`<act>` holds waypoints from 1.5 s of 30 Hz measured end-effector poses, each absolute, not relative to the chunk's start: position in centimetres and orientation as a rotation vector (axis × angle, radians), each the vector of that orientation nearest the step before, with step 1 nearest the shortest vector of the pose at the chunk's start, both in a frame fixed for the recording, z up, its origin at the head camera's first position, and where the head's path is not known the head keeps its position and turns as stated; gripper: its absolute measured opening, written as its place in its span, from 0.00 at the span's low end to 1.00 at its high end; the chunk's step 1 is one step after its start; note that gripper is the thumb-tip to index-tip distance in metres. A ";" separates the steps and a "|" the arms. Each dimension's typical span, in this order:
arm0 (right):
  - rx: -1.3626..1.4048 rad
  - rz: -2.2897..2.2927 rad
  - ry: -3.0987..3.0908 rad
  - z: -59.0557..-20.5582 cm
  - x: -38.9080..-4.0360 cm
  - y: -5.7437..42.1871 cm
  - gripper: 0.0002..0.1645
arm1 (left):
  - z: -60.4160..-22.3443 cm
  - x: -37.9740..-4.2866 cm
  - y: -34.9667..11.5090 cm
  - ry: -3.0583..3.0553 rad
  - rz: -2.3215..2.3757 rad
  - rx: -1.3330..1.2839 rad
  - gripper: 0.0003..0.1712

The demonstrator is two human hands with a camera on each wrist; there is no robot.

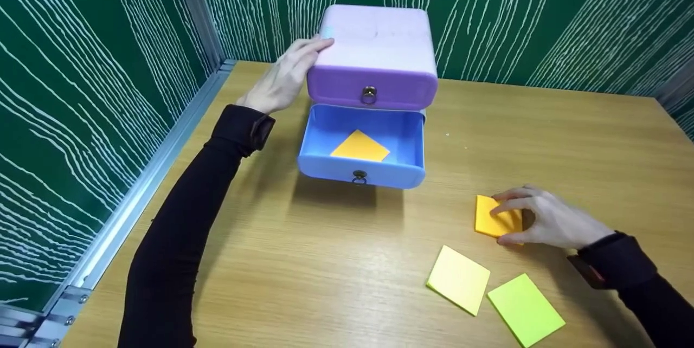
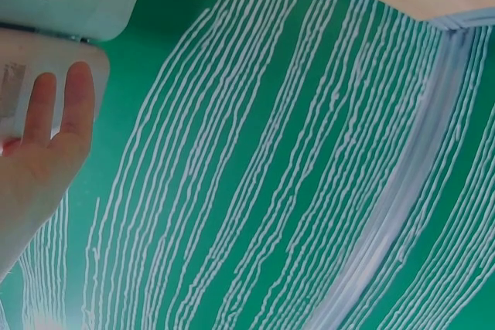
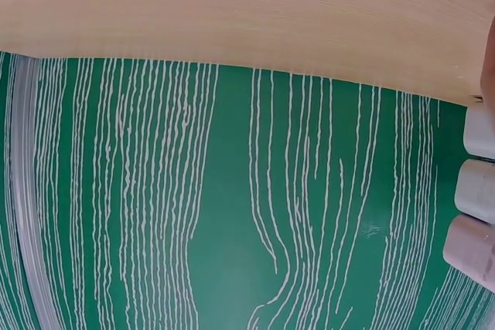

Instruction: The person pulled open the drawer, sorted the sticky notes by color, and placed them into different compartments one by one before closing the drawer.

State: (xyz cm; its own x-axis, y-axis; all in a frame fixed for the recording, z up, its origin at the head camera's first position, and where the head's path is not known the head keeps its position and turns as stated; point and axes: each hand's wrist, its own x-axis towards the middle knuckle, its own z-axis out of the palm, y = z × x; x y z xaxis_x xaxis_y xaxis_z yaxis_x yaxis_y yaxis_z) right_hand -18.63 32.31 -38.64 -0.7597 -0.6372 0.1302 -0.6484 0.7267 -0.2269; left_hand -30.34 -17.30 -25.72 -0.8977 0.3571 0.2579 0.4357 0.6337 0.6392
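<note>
Now pinching the orange pad (image 1: 489,225) by its edges on the table (image 1: 542,142) with the right hand (image 1: 553,220), the nearer one, well to the right and front of the pulled-out blue drawer (image 1: 390,175); resting the left hand (image 1: 284,74), fingers extended, against the cabinet (image 1: 379,39).

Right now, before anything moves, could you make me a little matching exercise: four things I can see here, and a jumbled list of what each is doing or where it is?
1. Left hand
2. Blue drawer
3. Light green pad
4. Right hand

A. Lying beside the pale yellow pad
B. Gripping an orange pad
C. Touching the drawer unit
D. Pulled open, with an orange note inside

Pairs: 1-C, 2-D, 3-A, 4-B
</note>
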 end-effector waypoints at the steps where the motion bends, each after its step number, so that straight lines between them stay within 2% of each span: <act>1: 1.071 0.407 -2.881 -38.6 -18.7 32.2 0.25 | -25.7 -30.4 -17.3 -2.740 -1.114 -0.667 0.33; 11: 1.092 0.414 -2.809 -37.3 -19.7 30.7 0.28 | -25.6 -30.4 -17.2 -2.741 -1.113 -0.671 0.33; 22: 1.250 0.618 -2.434 -30.8 -21.9 28.1 0.29 | -25.8 -30.6 -17.0 -2.718 -1.112 -0.690 0.32; 31: 1.366 0.714 -2.315 -27.4 -23.1 21.8 0.26 | -26.0 -30.6 -17.2 -2.709 -1.105 -0.694 0.33; 38: 1.444 0.622 -2.382 -26.6 -23.9 16.7 0.25 | -26.1 -30.5 -17.2 -2.692 -1.101 -0.706 0.32; 45: 1.456 0.566 -2.512 -26.5 -24.5 13.7 0.24 | -26.1 -30.6 -17.1 -2.689 -1.131 -0.710 0.32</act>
